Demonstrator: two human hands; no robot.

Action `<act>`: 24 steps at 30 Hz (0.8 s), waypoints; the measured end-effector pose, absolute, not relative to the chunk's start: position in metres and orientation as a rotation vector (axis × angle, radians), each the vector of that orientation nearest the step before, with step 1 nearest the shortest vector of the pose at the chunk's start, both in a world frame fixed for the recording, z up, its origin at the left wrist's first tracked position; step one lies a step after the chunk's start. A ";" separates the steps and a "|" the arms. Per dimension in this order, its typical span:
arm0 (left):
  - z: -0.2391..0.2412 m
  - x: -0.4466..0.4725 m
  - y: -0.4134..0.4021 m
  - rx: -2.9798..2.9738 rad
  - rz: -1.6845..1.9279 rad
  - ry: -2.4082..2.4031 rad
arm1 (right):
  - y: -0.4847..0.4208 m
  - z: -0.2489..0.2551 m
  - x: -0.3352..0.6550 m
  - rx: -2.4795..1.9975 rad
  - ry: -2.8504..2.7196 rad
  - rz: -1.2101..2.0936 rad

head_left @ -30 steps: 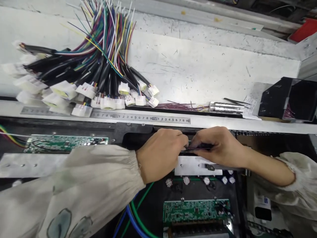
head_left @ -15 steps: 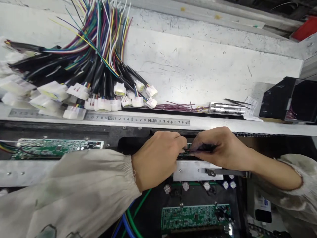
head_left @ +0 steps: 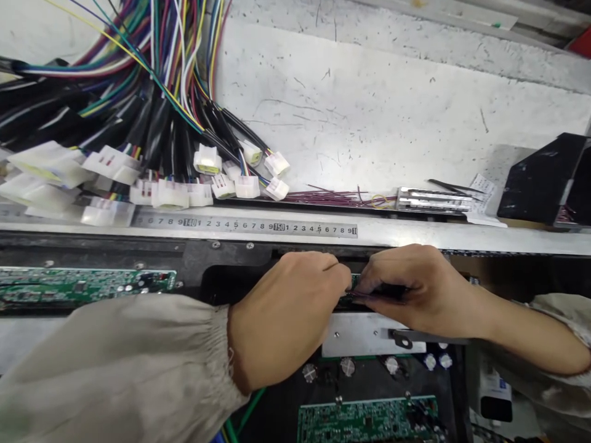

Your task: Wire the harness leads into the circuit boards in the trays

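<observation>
My left hand [head_left: 290,311] is closed, its fingertips pressed down at a green circuit board [head_left: 354,280] set in a dark frame; what it grips is hidden. Opposite it, my right hand [head_left: 422,289] pinches a thin purple wire [head_left: 357,295] between thumb and forefinger. The fingertips of both hands nearly meet over the board. Just below them lies a silvery metal strip [head_left: 364,337] with a small dark bracket [head_left: 401,339] at its right.
A steel ruler [head_left: 249,226] runs along the ledge behind my hands. White connectors on a wire harness bundle [head_left: 170,194] lie at left, purple wires [head_left: 323,196] beyond the ruler. Other circuit boards [head_left: 369,418] sit in front and at left [head_left: 83,285]. A black bin [head_left: 530,178] stands right.
The view has shifted a little, so the bench items appear moved. Both hands keep the same pinching pose at the board, with fingertips close together.
</observation>
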State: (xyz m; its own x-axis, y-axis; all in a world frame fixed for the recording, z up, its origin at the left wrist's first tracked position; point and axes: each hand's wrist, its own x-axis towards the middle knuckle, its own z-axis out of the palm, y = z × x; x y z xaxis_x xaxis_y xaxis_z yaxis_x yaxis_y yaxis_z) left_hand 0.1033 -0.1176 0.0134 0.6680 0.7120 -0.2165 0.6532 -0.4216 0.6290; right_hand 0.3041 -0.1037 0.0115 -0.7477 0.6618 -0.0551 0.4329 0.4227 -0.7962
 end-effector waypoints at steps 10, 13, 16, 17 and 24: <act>0.009 0.102 -0.118 2.281 0.141 1.036 | -0.099 0.011 0.300 -1.037 -2.399 1.445; 0.022 0.098 -0.118 2.426 0.048 1.032 | -0.098 0.025 0.311 -1.105 -2.468 1.355; 0.054 0.095 -0.128 2.655 0.150 1.172 | -0.112 0.053 0.323 -1.224 -2.521 0.904; 0.065 0.096 -0.135 2.713 0.220 1.207 | -0.122 0.062 0.324 -1.247 -2.509 0.814; 0.058 0.119 -0.198 2.225 0.187 1.061 | -0.217 0.050 0.308 -1.238 -2.491 1.046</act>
State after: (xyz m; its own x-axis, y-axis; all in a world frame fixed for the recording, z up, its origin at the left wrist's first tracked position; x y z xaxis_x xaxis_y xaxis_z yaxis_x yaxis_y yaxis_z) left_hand 0.1187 -0.1975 0.0583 0.6614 0.7360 -0.1447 0.6421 -0.4559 0.6164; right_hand 0.3083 -0.2174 0.0498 -0.6410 0.7528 -0.1498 0.6341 0.4094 -0.6560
